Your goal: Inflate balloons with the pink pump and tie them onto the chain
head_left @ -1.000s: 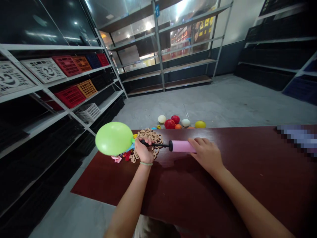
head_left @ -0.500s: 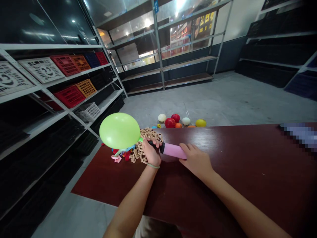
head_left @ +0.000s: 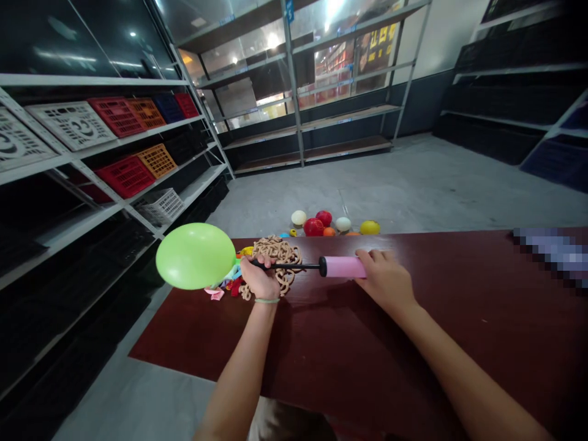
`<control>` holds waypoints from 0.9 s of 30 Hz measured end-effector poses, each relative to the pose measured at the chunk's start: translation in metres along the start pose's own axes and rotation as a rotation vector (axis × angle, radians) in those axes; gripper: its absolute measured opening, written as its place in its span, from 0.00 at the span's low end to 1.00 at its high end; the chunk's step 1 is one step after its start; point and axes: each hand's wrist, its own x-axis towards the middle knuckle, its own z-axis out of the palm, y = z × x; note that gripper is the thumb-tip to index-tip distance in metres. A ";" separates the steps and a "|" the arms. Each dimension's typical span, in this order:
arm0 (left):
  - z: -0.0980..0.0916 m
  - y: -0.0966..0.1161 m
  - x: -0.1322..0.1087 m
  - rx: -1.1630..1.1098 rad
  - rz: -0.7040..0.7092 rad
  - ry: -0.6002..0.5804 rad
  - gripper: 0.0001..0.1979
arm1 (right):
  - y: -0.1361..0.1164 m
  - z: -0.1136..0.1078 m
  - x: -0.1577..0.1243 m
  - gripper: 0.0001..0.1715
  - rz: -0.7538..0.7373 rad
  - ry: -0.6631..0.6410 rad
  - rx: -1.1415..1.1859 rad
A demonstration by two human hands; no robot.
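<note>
Between my hands stretches a balloon pump (head_left: 343, 267) with a pink barrel and a black rod pulled out long. My left hand (head_left: 261, 277) is closed around its black handle end, with the neck of an inflated green balloon (head_left: 195, 256) at the same place. Wrapped round the pink barrel is my right hand (head_left: 386, 278). Behind my left hand lies a heap of tan, twisted rope-like pieces (head_left: 278, 250). Small limp coloured pieces, perhaps uninflated balloons (head_left: 215, 294), lie beside that heap, partly hidden by the green balloon and my hand.
The dark red table (head_left: 436, 343) spans the foreground. A pixelated object (head_left: 551, 248) lies at its right. Past the far edge, several round balloons (head_left: 314, 227) rest on the floor. Shelves with coloured crates (head_left: 126, 174) stand left; a metal rack (head_left: 298, 131) stands behind.
My hands have moved apart, drawing the pump's black rod out of the barrel. The green balloon has shifted left and slightly down with my left hand; my right hand has moved right.
</note>
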 end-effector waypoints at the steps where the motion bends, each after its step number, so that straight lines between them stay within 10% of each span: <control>1: 0.000 -0.004 -0.004 0.000 0.006 0.003 0.05 | -0.008 0.000 -0.002 0.21 -0.020 -0.019 0.014; 8: 0.006 -0.029 -0.032 0.106 -0.079 -0.099 0.08 | -0.046 0.003 -0.014 0.29 -0.116 -0.090 0.129; 19: 0.004 0.001 0.002 0.024 -0.050 -0.007 0.05 | 0.020 -0.001 0.001 0.22 -0.031 0.131 -0.038; 27: 0.006 -0.030 -0.033 0.088 -0.045 -0.040 0.07 | -0.038 0.000 -0.011 0.28 0.020 0.030 0.041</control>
